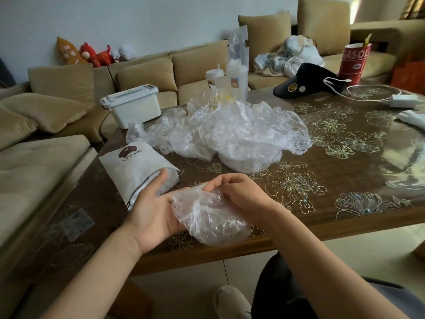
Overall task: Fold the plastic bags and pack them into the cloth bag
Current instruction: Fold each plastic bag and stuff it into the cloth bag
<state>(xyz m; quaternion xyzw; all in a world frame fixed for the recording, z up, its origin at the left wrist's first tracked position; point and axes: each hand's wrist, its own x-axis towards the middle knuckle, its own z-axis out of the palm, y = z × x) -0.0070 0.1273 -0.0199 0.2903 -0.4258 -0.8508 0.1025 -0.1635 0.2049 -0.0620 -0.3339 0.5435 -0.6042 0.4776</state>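
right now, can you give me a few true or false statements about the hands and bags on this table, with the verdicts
1. The right hand pinches the crumpled plastic bag. True.
2. The cloth bag stands upright. False: it lies flat on the table, mouth toward the person.
3. The left hand has straight fingers reaching the cloth bag's mouth. True.
4. The pile of plastic bags sits inside the white box. False: it lies on the table beside the box.
5. The black visor lies on the table. True.
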